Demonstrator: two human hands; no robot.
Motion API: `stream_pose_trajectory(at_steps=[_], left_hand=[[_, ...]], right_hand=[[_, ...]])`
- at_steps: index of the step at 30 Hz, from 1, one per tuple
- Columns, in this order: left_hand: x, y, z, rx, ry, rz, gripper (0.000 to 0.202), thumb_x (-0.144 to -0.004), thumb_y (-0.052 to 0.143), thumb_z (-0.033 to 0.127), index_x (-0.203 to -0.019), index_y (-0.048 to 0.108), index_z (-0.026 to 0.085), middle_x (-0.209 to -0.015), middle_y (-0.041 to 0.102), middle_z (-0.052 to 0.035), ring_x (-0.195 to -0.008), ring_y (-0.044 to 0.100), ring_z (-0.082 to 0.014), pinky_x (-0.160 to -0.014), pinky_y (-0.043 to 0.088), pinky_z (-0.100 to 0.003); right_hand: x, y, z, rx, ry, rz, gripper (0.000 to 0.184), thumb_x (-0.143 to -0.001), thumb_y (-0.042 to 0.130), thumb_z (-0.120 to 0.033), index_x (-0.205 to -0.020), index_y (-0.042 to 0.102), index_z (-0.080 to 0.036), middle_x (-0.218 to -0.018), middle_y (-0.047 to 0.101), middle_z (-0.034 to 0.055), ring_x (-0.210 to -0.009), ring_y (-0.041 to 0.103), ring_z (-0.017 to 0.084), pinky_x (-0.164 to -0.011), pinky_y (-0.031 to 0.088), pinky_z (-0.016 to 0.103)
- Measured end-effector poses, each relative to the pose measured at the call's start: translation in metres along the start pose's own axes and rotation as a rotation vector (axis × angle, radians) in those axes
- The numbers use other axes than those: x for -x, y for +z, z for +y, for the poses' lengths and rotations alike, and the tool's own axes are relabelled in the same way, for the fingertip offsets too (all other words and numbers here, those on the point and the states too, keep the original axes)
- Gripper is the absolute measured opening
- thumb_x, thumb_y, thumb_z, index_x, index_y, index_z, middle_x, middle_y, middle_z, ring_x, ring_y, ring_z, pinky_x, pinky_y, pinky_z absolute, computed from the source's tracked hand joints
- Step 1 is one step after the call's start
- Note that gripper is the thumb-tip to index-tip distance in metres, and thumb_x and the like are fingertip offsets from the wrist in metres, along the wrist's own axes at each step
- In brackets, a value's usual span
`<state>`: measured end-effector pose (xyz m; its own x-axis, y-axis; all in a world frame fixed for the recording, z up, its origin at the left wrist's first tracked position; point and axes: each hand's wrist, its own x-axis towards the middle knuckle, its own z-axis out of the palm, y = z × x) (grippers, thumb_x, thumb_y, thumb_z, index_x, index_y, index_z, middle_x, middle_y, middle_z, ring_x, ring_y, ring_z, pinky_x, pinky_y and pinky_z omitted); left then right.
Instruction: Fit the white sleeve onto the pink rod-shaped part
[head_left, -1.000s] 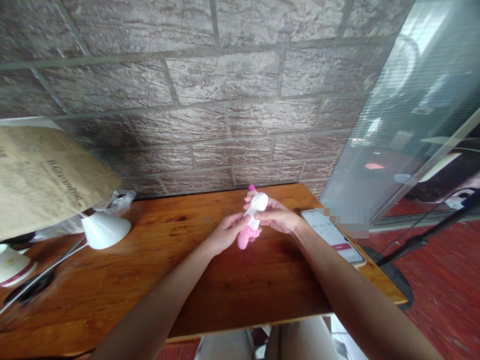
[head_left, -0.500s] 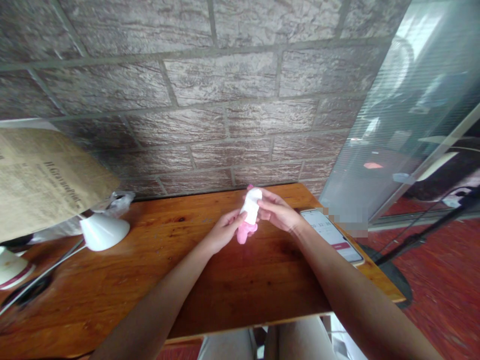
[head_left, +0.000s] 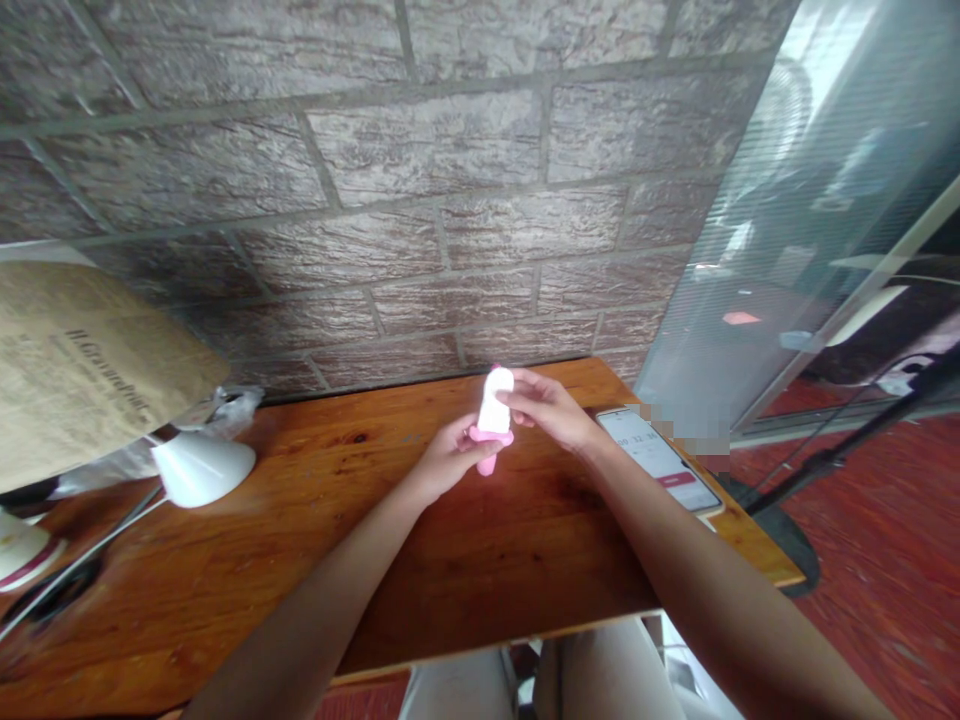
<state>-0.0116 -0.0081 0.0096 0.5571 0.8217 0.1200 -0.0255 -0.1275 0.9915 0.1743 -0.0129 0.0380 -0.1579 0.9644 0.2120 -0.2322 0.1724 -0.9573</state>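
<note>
A small white-and-pink piece (head_left: 496, 405), shaped like a popsicle, is held above the wooden table between my two hands. Its white body points up, with a dark pink tip on top; a pink collar and stubby pink handle form the lower end. My left hand (head_left: 454, 458) is closed round the pink collar and handle, thumb across the front. My right hand (head_left: 551, 408) pinches the white part from the right, thumb on its near face and fingers partly hidden behind.
On the table (head_left: 300, 560), a phone (head_left: 664, 465) with a running timer lies at right. A white cone-shaped lamp head (head_left: 206, 467), a newsprint-patterned paper shade or bag (head_left: 90, 360) and a paper cup (head_left: 26, 550) are at left. A brick-patterned wall (head_left: 390, 230) rises behind.
The white-and-pink piece has turned more upright, and its pink collar now shows clearly. My left hand has shifted its hold to the collar and handle. The view has tilted slightly.
</note>
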Motion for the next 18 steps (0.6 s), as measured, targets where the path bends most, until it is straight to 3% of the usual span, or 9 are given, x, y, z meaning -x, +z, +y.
stream_pose_trajectory(at_steps=[13, 18], left_hand=[[-0.004, -0.003, -0.011, 0.064, 0.003, -0.012, 0.038, -0.076, 0.076, 0.029, -0.108, 0.067, 0.011, -0.106, 0.072, -0.0119, -0.096, 0.066, -0.0218, -0.091, 0.046, -0.034], [-0.005, -0.001, -0.016, 0.112, -0.041, 0.028, 0.036, -0.074, 0.078, 0.033, -0.102, 0.069, 0.012, -0.098, 0.073, -0.0111, -0.091, 0.066, -0.0211, -0.087, 0.047, -0.033]], right_hand=[[-0.001, -0.002, 0.005, 0.071, -0.053, -0.049, 0.036, -0.07, 0.079, -0.037, -0.098, 0.065, -0.018, -0.066, 0.06, -0.0033, -0.049, 0.044, 0.006, -0.045, 0.031, 0.021], [-0.002, -0.004, 0.007, 0.082, -0.056, -0.042, 0.037, -0.071, 0.079, -0.037, -0.099, 0.065, -0.017, -0.066, 0.061, -0.003, -0.048, 0.042, 0.006, -0.045, 0.031, 0.022]])
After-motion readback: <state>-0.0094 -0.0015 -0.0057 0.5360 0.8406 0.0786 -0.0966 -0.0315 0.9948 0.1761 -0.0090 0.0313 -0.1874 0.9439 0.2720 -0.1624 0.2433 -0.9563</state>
